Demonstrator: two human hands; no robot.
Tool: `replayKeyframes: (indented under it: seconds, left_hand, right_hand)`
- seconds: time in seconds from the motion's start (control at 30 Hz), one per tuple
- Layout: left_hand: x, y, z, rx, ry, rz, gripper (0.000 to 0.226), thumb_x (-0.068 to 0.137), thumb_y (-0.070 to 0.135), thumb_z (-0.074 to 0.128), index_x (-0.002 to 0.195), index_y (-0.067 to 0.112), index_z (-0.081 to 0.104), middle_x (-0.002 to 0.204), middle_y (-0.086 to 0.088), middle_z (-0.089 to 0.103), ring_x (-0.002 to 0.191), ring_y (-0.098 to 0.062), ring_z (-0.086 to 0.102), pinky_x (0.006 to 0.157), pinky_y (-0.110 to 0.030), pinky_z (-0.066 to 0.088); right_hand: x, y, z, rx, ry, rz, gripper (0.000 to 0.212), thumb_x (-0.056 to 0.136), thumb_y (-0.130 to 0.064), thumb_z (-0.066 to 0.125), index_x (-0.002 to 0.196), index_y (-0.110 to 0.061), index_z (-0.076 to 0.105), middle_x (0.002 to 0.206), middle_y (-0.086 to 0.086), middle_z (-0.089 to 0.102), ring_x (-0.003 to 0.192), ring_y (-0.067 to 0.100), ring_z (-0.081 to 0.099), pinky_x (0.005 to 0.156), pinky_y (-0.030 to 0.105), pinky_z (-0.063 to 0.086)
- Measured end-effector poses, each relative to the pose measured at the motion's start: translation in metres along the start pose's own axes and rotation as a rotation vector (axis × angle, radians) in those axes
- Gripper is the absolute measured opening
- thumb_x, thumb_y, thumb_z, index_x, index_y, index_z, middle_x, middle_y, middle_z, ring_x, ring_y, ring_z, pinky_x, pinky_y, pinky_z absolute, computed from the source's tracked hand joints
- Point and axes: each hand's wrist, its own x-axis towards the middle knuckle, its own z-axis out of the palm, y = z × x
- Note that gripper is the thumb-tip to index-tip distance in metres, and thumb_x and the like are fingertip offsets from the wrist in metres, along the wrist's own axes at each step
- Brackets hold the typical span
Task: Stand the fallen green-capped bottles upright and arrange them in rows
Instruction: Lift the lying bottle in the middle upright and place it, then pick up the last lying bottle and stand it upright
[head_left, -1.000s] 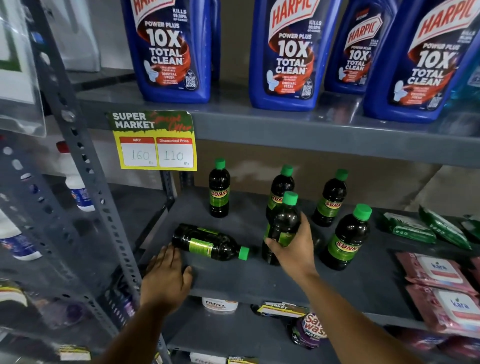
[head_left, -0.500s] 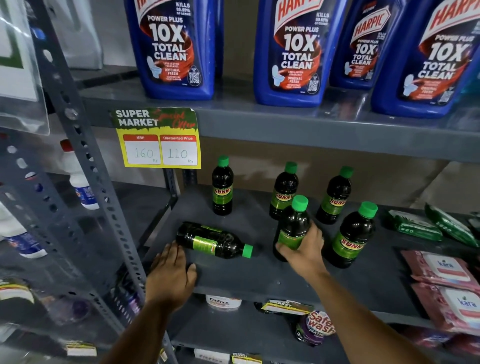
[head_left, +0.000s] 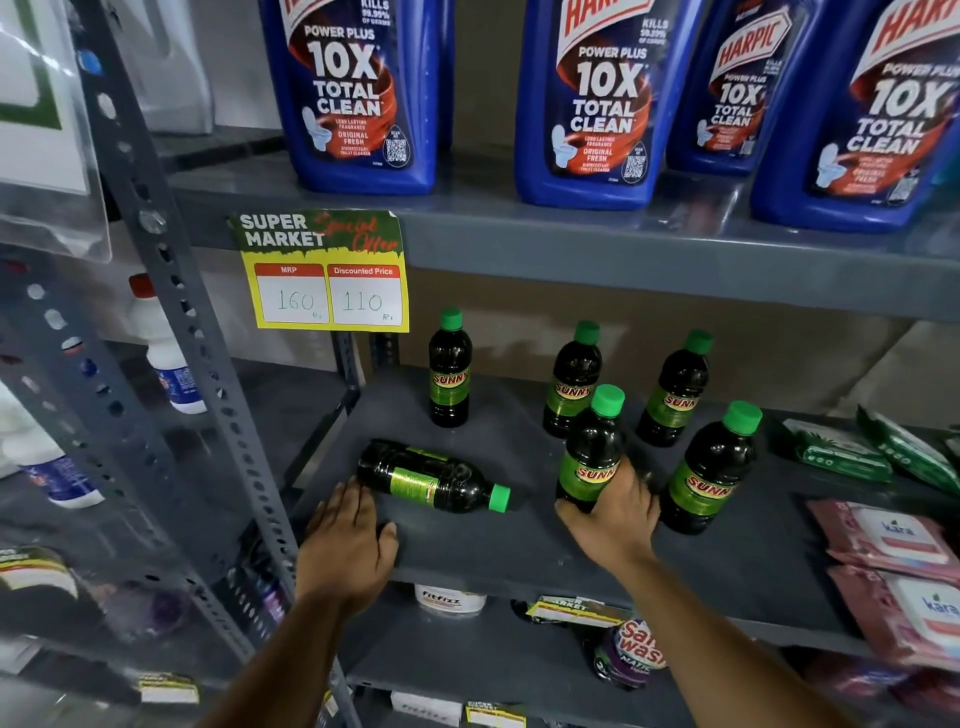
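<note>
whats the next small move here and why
Probably the left hand should close around the fallen bottle and tip it upright. It is the only one lying on its side, cap pointing right, right beside that hand's fingertips. The right hand is on a standing bottle in the front row, so it looks busy.

— What's your shelf (head_left: 519, 551) made of?
— Matt grey painted metal, smooth. On it, your bottles (head_left: 592, 457) look like glossy dark plastic with shiny green labels and matt green caps (head_left: 608, 400).
— And above the shelf?
— Glossy blue plastic jugs (head_left: 363, 104), plus a paper price tag (head_left: 322, 270).
</note>
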Motion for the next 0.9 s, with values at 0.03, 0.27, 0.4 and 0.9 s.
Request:
replayKeyframes:
  seconds: [0.03,0.27,0.4,0.9]
  left_hand:
    - [0.000,0.000,0.000,0.006,0.003,0.001,0.073,0.088,0.050,0.016,0.146,0.006,0.021,0.156,-0.014,0.025,0.145,-0.025,0.018,0.118,-0.039,0.014]
    - [0.001,-0.002,0.003,0.026,0.001,0.001,0.070,0.091,0.049,0.017,0.146,0.006,0.019,0.157,-0.014,0.023,0.145,-0.025,0.017,0.118,-0.038,0.013]
    - [0.002,-0.001,0.003,0.031,0.011,-0.001,0.074,0.088,0.051,0.013,0.146,0.006,0.020,0.156,-0.014,0.024,0.145,-0.025,0.017,0.118,-0.038,0.012]
    - [0.004,-0.004,0.010,0.001,0.033,0.000,0.077,0.087,0.056,0.010,0.146,0.006,0.020,0.157,-0.014,0.023,0.145,-0.025,0.018,0.115,-0.036,0.010]
  right_hand:
    - [-0.001,0.002,0.002,0.027,-0.020,-0.013,0.091,0.065,-0.047,0.076,0.134,-0.014,0.029,0.134,0.009,0.051,0.130,0.033,0.039,0.113,0.053,0.017]
    - [-0.008,0.002,-0.003,0.102,0.047,-0.029,0.102,0.064,-0.042,0.085,0.140,-0.005,0.027,0.132,0.017,0.050,0.124,0.038,0.045,0.103,0.049,0.035]
    - [-0.040,-0.011,0.004,0.163,0.296,-0.369,0.070,0.075,-0.051,0.068,0.128,-0.012,0.044,0.117,0.007,0.048,0.113,0.022,0.043,0.094,0.042,0.037]
    - [-0.018,-0.108,0.005,0.261,0.020,-0.648,0.034,0.089,-0.020,0.065,0.121,-0.009,0.060,0.105,0.011,0.065,0.096,0.025,0.060,0.084,0.016,0.037]
